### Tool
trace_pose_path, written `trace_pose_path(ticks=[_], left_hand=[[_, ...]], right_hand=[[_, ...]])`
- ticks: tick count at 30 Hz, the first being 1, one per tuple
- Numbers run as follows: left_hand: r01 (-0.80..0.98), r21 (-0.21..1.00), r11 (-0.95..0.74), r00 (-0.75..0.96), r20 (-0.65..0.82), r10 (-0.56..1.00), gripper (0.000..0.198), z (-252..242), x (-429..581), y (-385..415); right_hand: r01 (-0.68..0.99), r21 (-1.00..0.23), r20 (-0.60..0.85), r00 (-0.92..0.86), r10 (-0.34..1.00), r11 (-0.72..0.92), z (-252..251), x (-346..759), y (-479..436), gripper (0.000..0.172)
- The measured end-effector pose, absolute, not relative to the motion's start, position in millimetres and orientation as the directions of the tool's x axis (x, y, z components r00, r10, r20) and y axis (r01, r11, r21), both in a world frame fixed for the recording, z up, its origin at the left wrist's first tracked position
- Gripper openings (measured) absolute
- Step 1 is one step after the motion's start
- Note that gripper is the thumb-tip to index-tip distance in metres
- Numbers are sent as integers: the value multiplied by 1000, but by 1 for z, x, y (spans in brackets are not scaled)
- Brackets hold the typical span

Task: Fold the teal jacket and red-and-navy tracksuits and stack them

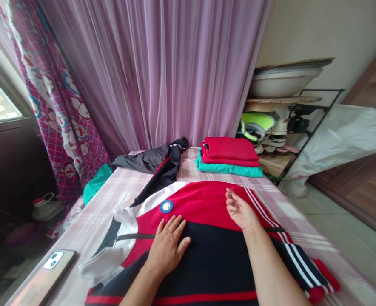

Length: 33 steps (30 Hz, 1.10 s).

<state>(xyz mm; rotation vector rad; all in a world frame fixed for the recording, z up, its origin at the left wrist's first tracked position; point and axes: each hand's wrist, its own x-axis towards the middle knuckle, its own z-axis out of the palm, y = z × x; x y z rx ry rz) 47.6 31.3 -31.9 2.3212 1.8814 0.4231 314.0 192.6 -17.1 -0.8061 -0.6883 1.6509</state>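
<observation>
A red, black and white track jacket (203, 255) lies spread flat on the bed, its zip running across and a round blue badge (166, 206) on the red panel. My left hand (168, 248) presses palm down on the black panel near the zip, fingers spread. My right hand (241, 210) rests on the red panel with its fingers loosely curled, holding nothing. A dark grey and black garment (152, 159) lies crumpled beyond the jacket.
A folded red and teal stack (229, 157) sits at the bed's far end. A phone (44, 276) lies at the left edge, near a teal cloth (96, 189). The checked pink sheet (111, 212) covers the bed. Curtains (149, 72) hang behind, and a shoe rack (271, 131) stands right.
</observation>
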Motion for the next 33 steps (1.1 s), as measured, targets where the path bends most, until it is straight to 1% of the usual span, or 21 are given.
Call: trace_pose_path(ticks=[3, 6, 8, 11, 13, 15, 20, 33], left_hand=[[937, 268, -225, 195, 132, 972, 57, -35, 45, 32], [936, 263, -235, 203, 142, 969, 56, -36, 44, 31], [938, 254, -237, 205, 146, 968, 56, -36, 44, 31], [945, 233, -228, 200, 139, 970, 54, -34, 45, 31], [948, 219, -232, 202, 150, 968, 54, -33, 45, 31], [949, 211, -236, 205, 158, 966, 54, -34, 44, 31], [950, 203, -236, 206, 155, 966, 53, -32, 44, 31], [942, 241, -236, 202, 157, 967, 53, -28, 48, 29]], right_hand=[[-705, -689, -132, -101, 986, -165, -32, 334, 199, 19], [-776, -612, -157, -67, 985, -150, -30, 343, 201, 10], [-831, -538, -222, -21, 975, -140, -24, 343, 200, 7], [-915, -386, -379, 41, 924, -118, -12, 338, 196, 14], [-935, -339, -461, 64, 885, -109, -5, 333, 193, 16], [-929, -352, -494, 79, 866, -117, 0, 330, 191, 15], [-898, -417, -496, 95, 863, -141, 2, 328, 192, 14], [-873, -459, -518, 113, 848, -164, 4, 325, 190, 12]])
